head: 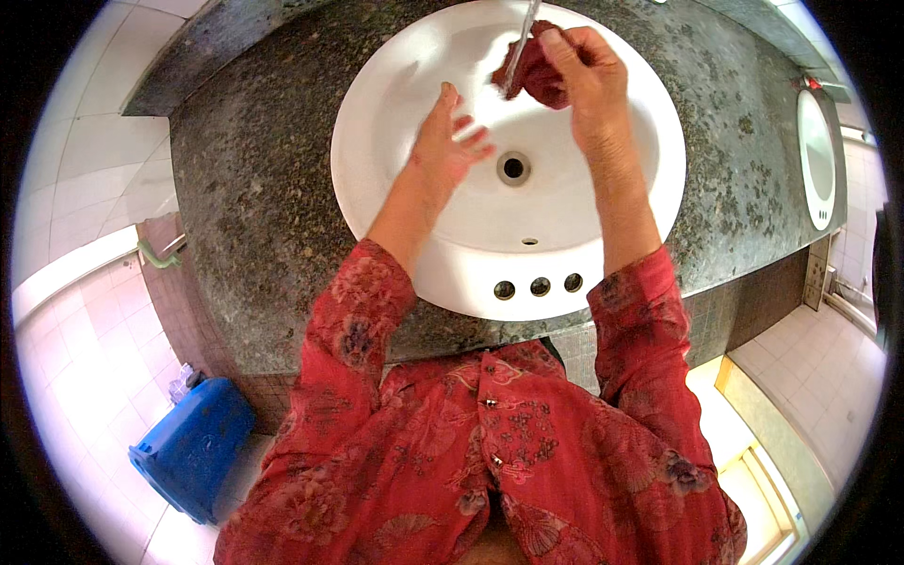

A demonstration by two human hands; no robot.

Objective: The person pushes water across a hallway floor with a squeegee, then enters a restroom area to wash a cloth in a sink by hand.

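A dark red cloth (540,74) hangs bunched from my right hand (597,78), pinched between thumb and fingers. A thin stream of water (521,49) runs down onto its left side. My left hand (452,138) is apart from the cloth, over the left part of the white oval sink (452,272); its fingers are spread, slightly blurred, and hold nothing. Between and below the hands lies the round drain (513,167). Where the water comes from is beyond the top edge of the view.
Dark speckled stone countertop (261,212) surrounds the sink, whose near rim has three holes (539,286). Farther right, a second white sink (819,162) is set into the counter. A blue plastic bin (201,445) stands on the floor at lower left. Green cloth-like material (159,256) hangs by the counter's left end.
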